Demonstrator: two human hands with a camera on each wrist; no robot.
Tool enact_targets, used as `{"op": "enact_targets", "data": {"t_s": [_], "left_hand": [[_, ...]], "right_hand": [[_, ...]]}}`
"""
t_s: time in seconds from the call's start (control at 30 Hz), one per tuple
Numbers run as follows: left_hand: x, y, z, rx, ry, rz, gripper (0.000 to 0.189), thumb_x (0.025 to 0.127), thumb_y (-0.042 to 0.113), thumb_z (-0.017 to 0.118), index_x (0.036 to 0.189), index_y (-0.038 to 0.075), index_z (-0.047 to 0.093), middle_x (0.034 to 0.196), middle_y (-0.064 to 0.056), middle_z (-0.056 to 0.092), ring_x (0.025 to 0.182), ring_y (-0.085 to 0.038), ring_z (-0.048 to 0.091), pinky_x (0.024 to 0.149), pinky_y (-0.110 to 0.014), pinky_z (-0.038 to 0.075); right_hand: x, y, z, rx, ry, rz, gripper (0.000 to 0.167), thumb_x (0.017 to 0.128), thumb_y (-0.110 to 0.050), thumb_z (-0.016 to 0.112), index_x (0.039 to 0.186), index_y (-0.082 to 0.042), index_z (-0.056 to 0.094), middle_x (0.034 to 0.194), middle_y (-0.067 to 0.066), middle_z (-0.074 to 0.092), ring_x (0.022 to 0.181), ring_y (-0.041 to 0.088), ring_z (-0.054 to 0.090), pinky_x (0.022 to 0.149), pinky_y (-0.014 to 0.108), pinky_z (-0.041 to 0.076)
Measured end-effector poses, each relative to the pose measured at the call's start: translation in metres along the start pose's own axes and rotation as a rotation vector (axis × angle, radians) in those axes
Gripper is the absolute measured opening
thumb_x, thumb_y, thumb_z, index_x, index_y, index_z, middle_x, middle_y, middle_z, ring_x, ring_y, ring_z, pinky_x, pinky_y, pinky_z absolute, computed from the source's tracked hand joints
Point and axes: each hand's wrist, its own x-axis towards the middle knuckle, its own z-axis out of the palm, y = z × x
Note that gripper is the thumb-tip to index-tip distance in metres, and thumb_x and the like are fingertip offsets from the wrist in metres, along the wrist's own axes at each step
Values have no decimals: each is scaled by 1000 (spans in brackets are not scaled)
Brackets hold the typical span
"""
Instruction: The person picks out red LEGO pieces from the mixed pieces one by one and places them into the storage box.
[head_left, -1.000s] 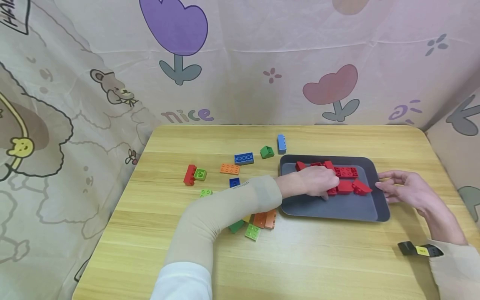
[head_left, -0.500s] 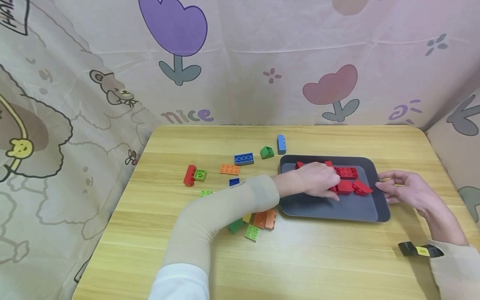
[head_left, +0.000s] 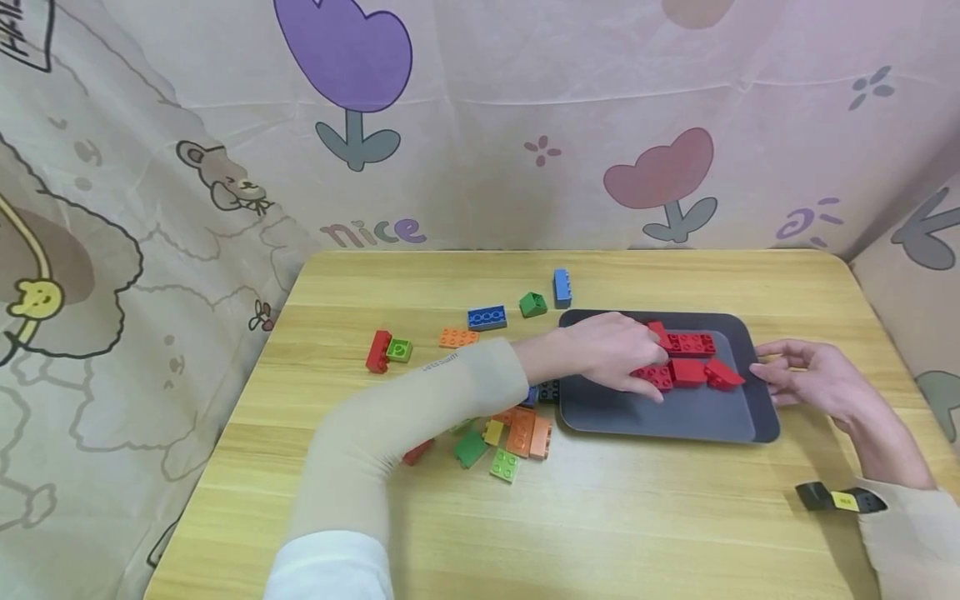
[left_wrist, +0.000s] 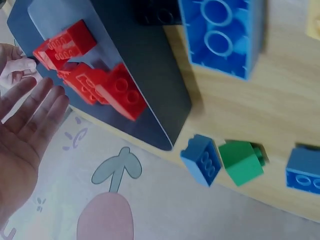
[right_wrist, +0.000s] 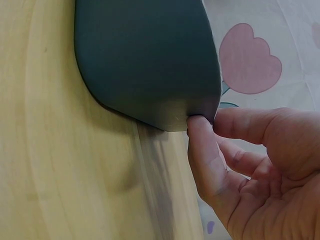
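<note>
In the head view, a dark grey tray stands on the right half of the table with several red building bricks inside. My left hand hovers over the tray's left part, fingers extended, and hides some bricks. From the left wrist, that hand shows straight fingers and holds nothing; red bricks lie in the tray beyond them. At the tray's right end, my right hand pinches the rim between thumb and fingers, as the right wrist view confirms at the tray wall.
Left of the tray lie loose bricks: a blue one, a green one, an orange one and a red one. A mixed cluster with an orange brick sits nearer, partly under the left sleeve. A patterned cloth hangs behind the table.
My left hand has drawn back leftward and opened, uncovering more red bricks. Its forearm has shifted left, exposing more of the near cluster. The right hand and tray have stayed put.
</note>
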Motion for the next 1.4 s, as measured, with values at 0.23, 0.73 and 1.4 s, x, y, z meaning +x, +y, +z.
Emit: {"op": "enact_targets", "data": {"t_s": [0.23, 0.73, 1.4], "left_hand": [[-19, -5, 0, -5, 3, -21, 60, 104, 65, 59, 137, 16, 71, 116, 3, 75, 97, -9, 69, 70, -21, 49], [-75, -27, 4, -71, 74, -133, 67, 101, 64, 65, 147, 15, 66, 137, -5, 73, 115, -16, 73, 91, -28, 62], [-163, -56, 19, -209, 208, -377, 83, 95, 66, 71, 155, 12, 57, 149, -13, 65, 134, -29, 65, 114, -45, 54]], "right_hand": [[0, 0, 0, -1, 1, 0, 52, 107, -7, 63, 145, 20, 42, 91, -6, 68, 75, 9, 70, 69, 30, 66], [3, 2, 0, 21, -1, -2, 52, 107, -8, 64, 144, 20, 43, 88, -12, 70, 75, 8, 71, 69, 30, 66], [0, -1, -1, 20, -18, 18, 51, 108, -9, 63, 145, 19, 43, 93, -5, 67, 76, 10, 68, 70, 30, 66]]}}
